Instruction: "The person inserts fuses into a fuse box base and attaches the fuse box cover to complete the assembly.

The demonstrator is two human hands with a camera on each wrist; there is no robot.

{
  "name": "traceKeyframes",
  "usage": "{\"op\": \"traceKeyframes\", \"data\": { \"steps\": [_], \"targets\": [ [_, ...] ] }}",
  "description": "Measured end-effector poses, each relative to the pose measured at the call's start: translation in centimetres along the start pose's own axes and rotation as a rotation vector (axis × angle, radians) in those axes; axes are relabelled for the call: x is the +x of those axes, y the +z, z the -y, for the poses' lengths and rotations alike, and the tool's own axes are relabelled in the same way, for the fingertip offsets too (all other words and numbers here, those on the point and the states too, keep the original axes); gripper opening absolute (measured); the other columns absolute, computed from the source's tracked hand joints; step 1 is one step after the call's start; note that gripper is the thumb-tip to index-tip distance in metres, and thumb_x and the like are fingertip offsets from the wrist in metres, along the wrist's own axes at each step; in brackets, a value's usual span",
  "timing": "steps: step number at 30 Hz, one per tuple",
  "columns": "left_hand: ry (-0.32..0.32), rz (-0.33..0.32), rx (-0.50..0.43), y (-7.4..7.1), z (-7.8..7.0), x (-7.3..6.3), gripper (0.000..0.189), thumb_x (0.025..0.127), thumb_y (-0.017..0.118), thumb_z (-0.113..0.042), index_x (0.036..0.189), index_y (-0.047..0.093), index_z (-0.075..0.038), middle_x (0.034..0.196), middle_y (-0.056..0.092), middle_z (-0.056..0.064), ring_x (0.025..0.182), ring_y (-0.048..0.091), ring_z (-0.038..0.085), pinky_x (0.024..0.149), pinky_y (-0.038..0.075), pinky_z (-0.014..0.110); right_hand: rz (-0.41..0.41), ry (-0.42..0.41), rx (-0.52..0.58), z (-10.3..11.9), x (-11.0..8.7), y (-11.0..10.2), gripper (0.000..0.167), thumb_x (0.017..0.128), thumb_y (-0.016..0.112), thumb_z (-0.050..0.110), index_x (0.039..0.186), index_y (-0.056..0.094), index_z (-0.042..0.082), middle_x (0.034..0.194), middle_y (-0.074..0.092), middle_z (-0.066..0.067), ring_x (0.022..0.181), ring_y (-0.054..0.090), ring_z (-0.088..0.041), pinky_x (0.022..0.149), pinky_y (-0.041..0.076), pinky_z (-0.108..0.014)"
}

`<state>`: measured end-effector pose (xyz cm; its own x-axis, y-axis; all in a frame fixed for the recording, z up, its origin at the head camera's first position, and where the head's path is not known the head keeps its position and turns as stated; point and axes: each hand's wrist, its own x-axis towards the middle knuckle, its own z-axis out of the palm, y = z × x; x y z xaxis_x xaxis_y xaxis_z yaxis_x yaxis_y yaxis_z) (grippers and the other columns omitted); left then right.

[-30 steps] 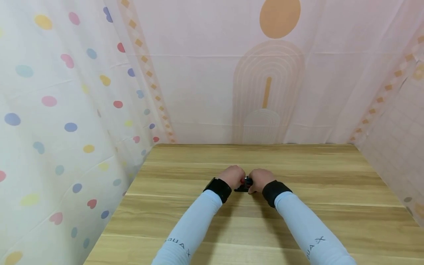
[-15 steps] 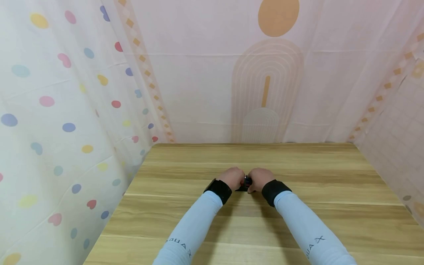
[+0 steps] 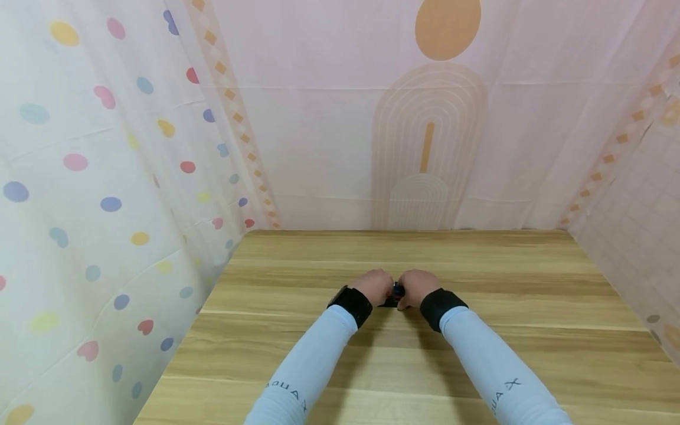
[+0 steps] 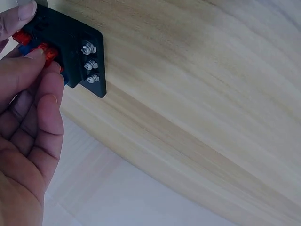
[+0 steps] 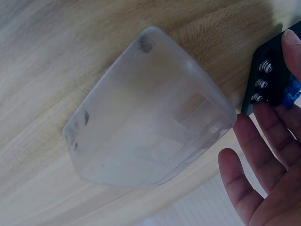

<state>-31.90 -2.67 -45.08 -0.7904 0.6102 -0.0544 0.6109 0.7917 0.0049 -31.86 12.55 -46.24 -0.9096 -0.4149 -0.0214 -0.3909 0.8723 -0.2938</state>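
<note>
Between the two hands is a black fuse block (image 4: 70,40) with screw terminals along its end and red and blue blade fuses set in it. My left hand (image 3: 376,286) pinches a red blade fuse (image 4: 50,52) between thumb and fingers, right at the block's slots. From the other side my right hand (image 3: 418,287) grips the block, its thumb on top and fingertips at the lower edge. A blue fuse (image 5: 292,92) shows beside those fingers. In the head view the hands cover most of the block.
A clear plastic cover (image 5: 141,113) lies on the wooden table (image 3: 510,283) near the right fingertips in the right wrist view. Patterned curtains (image 3: 319,147) hang behind the table and along its sides.
Both hands stay at the fuse block with only slight motion. The red that showed between them in the head view is now mostly covered by the left fingers.
</note>
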Motion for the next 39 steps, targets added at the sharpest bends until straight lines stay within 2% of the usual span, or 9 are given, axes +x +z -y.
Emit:
{"op": "traceKeyframes", "data": {
  "steps": [10, 18, 27, 34, 39],
  "targets": [
    [0.008, 0.0, 0.03, -0.2, 0.04, 0.33, 0.035, 0.089, 0.07, -0.001, 0.06, 0.059, -0.016, 0.055, 0.046, -0.011, 0.053, 0.037, 0.006, 0.053, 0.038, 0.016, 0.005, 0.012, -0.018, -0.22, 0.21, 0.24, 0.024, 0.069, 0.092, 0.021, 0.073, 0.07, 0.012, 0.067, 0.06, 0.005, 0.062, 0.052, -0.014, 0.062, 0.046, -0.031],
    [-0.012, 0.022, 0.043, -0.71, -0.4, 0.38, 0.027, 0.086, 0.075, -0.005, 0.064, 0.065, -0.016, 0.058, 0.053, -0.011, 0.054, 0.044, 0.004, 0.056, 0.042, 0.016, -0.025, -0.017, -0.034, -0.35, 0.18, 0.23, 0.025, 0.067, 0.092, 0.021, 0.074, 0.07, 0.012, 0.068, 0.061, 0.004, 0.062, 0.052, -0.014, 0.06, 0.047, -0.032],
    [-0.005, 0.049, 0.055, -0.35, -0.39, 0.77, 0.036, 0.089, 0.07, -0.003, 0.059, 0.056, -0.017, 0.057, 0.049, -0.009, 0.054, 0.04, 0.006, 0.054, 0.039, 0.018, -0.012, -0.003, -0.019, -0.21, 0.15, 0.26, 0.023, 0.067, 0.092, 0.02, 0.077, 0.073, 0.012, 0.069, 0.063, 0.005, 0.063, 0.054, -0.013, 0.062, 0.048, -0.032],
    [0.009, 0.066, 0.092, -0.45, -0.62, 0.69, 0.029, 0.09, 0.071, -0.005, 0.065, 0.062, -0.016, 0.06, 0.055, -0.009, 0.055, 0.043, 0.005, 0.055, 0.041, 0.017, 0.0, 0.012, -0.015, -0.05, 0.08, 0.18, 0.022, 0.067, 0.092, 0.019, 0.078, 0.074, 0.012, 0.07, 0.063, 0.004, 0.064, 0.054, -0.014, 0.063, 0.048, -0.032],
    [-0.002, 0.057, 0.074, -0.61, -0.75, 0.37, 0.027, 0.089, 0.071, -0.003, 0.066, 0.064, -0.015, 0.06, 0.057, -0.008, 0.055, 0.043, 0.004, 0.055, 0.041, 0.017, -0.004, 0.014, -0.009, -0.06, 0.08, 0.25, 0.023, 0.067, 0.092, 0.019, 0.077, 0.073, 0.012, 0.07, 0.063, 0.004, 0.064, 0.054, -0.014, 0.063, 0.048, -0.033]
  ]
}}
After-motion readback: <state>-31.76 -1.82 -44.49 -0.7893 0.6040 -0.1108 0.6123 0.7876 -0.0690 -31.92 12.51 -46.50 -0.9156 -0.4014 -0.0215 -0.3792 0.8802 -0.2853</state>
